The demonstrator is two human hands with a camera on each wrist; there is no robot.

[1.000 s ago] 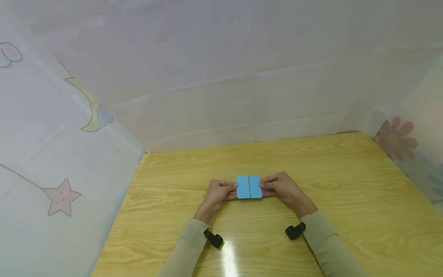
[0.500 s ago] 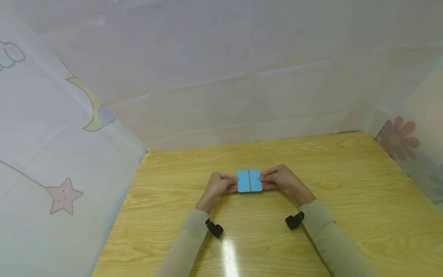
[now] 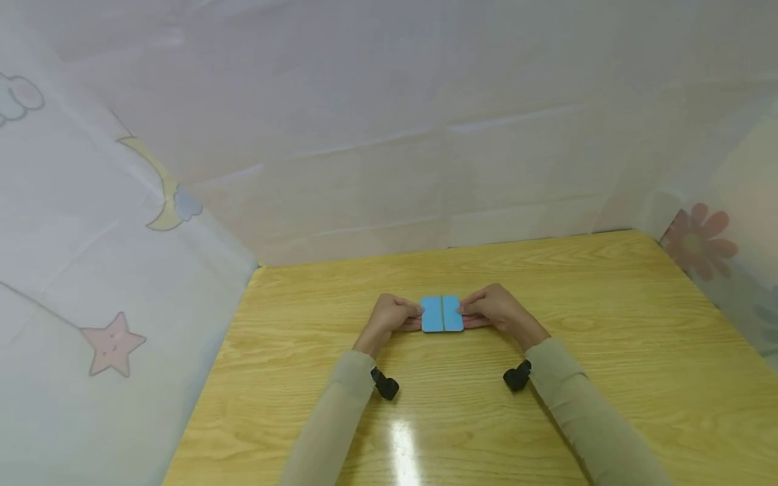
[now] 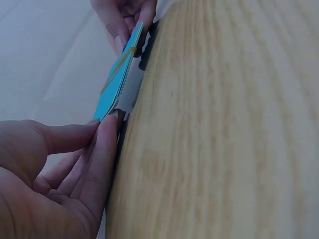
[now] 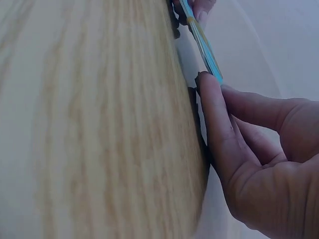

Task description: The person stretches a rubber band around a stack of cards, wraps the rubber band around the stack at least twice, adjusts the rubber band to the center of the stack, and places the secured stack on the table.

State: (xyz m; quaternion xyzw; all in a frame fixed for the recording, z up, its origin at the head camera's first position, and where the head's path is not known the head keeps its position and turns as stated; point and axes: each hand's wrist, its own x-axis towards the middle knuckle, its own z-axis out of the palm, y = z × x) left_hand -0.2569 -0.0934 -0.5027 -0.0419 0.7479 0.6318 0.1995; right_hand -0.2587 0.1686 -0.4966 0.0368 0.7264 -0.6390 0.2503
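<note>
A small stack of blue cards (image 3: 432,315) with rounded corners is held flat between both hands, close to the tabletop. A yellowish rubber band (image 3: 443,313) runs round its middle. My left hand (image 3: 392,314) pinches the left edge, thumb on top and fingers beneath. On the opposite edge, my right hand (image 3: 495,309) pinches in the same way. Layered thin sheets show along the side of the card stack (image 4: 119,82) in the left wrist view. The right wrist view shows the right hand's thumb and forefinger at the stack's near end (image 5: 214,69). The underside is hidden.
The wood-grain table (image 3: 450,412) spreads around both hands. Pale cloth walls (image 3: 365,189) stand behind it and at both sides, printed with a star (image 3: 113,343), a moon (image 3: 159,182) and a flower (image 3: 699,241). Black wrist cameras (image 3: 385,385) sit at both cuffs.
Both hands have moved away from the body, towards the back of the table, and slightly right, carrying the card stack between them. The pinch on both edges looks the same.
</note>
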